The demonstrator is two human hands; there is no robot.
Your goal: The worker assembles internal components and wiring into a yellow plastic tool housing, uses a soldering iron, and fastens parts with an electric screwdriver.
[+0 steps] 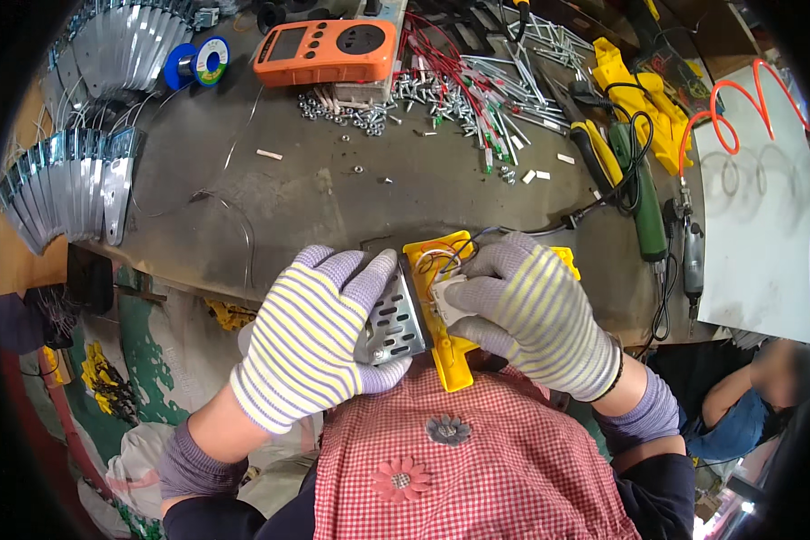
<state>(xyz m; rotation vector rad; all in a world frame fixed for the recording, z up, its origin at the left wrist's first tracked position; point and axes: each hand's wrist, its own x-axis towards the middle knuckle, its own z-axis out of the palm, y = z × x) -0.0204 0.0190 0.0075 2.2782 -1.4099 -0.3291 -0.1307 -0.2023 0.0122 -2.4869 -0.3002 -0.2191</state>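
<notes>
Both my hands wear striped knit gloves and meet at the table's near edge, in front of my checked apron. A silver metal plate with rows of slots [394, 326] is gripped by my left hand [304, 344], fingers at its top and thumb at its lower corner. Right beside the plate lies a yellow plastic housing [456, 367] with thin red, white and dark wires [441, 256] at its upper end. My right hand [542, 317] pinches a small white block [447, 300] over the housing; the fingers partly hide it.
An orange meter [328, 52] stands at the back beside scattered nuts, screws and red wires [450, 76]. Metal blades [72, 180] and a blue wire spool [198, 63] are at left. A green-handled tool [646, 202], coiled red hose [729, 117] and seated person [738, 405] are at right.
</notes>
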